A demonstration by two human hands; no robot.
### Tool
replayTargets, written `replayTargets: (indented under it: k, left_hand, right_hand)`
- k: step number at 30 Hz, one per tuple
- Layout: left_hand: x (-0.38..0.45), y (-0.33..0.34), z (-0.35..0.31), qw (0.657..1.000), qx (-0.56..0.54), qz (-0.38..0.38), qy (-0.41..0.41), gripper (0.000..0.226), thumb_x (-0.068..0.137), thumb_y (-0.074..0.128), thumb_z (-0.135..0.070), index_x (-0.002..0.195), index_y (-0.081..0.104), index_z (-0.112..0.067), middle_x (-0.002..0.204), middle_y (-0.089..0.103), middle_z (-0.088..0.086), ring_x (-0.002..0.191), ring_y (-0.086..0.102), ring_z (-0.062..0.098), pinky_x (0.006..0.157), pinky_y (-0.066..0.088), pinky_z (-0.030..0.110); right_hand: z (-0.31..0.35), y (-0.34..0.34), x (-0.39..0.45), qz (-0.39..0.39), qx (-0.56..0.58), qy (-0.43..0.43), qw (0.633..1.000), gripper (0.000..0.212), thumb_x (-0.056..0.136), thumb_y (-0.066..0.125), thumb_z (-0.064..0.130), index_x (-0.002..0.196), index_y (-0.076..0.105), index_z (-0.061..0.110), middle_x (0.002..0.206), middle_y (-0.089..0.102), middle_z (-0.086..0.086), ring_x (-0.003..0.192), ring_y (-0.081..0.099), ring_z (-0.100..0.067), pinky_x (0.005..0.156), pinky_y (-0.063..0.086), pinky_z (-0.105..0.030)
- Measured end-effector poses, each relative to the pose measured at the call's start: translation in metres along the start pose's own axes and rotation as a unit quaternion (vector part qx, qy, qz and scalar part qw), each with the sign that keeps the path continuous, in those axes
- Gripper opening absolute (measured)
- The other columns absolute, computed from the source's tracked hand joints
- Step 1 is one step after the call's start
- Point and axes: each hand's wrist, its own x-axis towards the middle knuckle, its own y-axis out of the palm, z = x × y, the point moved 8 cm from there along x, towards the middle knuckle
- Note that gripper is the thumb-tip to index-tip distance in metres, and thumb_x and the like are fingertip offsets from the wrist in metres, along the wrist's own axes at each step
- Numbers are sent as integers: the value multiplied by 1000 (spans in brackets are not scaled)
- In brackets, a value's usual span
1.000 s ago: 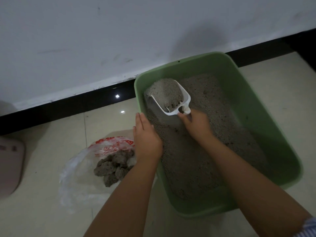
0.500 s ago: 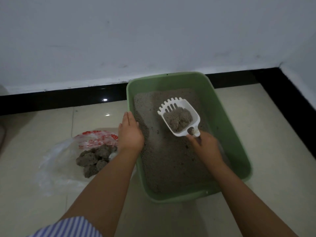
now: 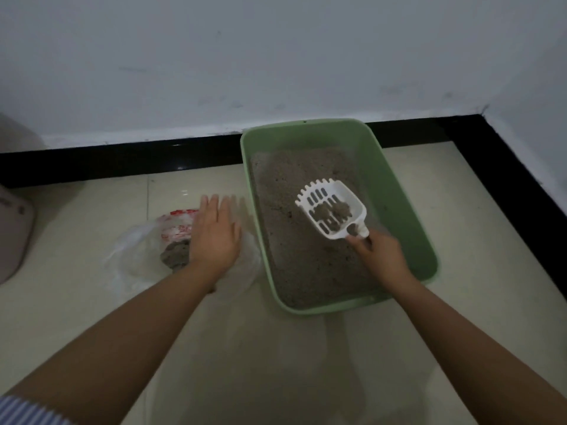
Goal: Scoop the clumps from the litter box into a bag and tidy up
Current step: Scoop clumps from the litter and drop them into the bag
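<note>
A green litter box (image 3: 395,191) full of grey litter (image 3: 294,246) stands on the tiled floor against the wall. My right hand (image 3: 383,256) grips the handle of a white slotted scoop (image 3: 333,208), held above the litter with a few dark clumps (image 3: 333,211) in it. Left of the box lies a clear plastic bag with red print (image 3: 144,250) holding grey clumps (image 3: 175,256). My left hand (image 3: 214,234) hovers flat over the bag's right side, fingers straight, covering part of it.
A black baseboard (image 3: 122,157) runs along the white wall and turns down the right side at the corner. A pale pink object (image 3: 12,228) sits at the far left edge. Cream floor tiles (image 3: 276,363) stretch toward me.
My left hand left the box's rim and moved left over the bag. Loose litter has sifted out of the scoop, leaving clumps, and the scoop shifted slightly right.
</note>
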Motion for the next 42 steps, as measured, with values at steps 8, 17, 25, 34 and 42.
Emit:
replayTargets:
  k: [8,17,25,34,42]
  left_hand:
    - [-23,-39,109,986,121,-10,-113,61,96,41,-24,148,15,-7,154,15,15,145,2,29,117,7,41]
    - [-45,-40,167,968,-34,1,-248,39,91,49,-11,127,46,1,124,51,25,113,51,40,88,43,40]
    - [-36,-44,152,971,-97,-33,-217,31,91,45,-6,119,55,1,117,59,23,109,55,35,84,44,34]
    - [-34,-43,156,971,-85,-34,-222,33,91,44,-7,121,54,0,117,58,23,108,54,36,82,44,35]
    - [-33,-64,111,987,56,-96,-112,53,92,51,-28,138,36,-6,131,42,18,121,37,32,98,32,38]
  right_hand:
    - [35,13,-14,1,59,-25,998,22,90,57,20,75,56,5,56,43,-2,65,44,-18,49,36,-8]
    - [136,79,-37,130,-97,-169,972,25,92,44,9,70,55,15,88,55,-14,84,55,-24,67,41,-28]
    - [180,98,-52,5,-335,-326,884,30,51,82,8,77,69,1,72,68,-14,65,65,-28,58,52,-28]
    - [168,66,-45,-43,-275,-347,896,35,29,83,-3,60,66,3,53,62,-11,42,58,-25,39,44,-19]
    - [107,22,-16,-19,-21,-136,990,17,90,51,2,75,60,4,59,46,-3,53,38,-15,47,22,-20]
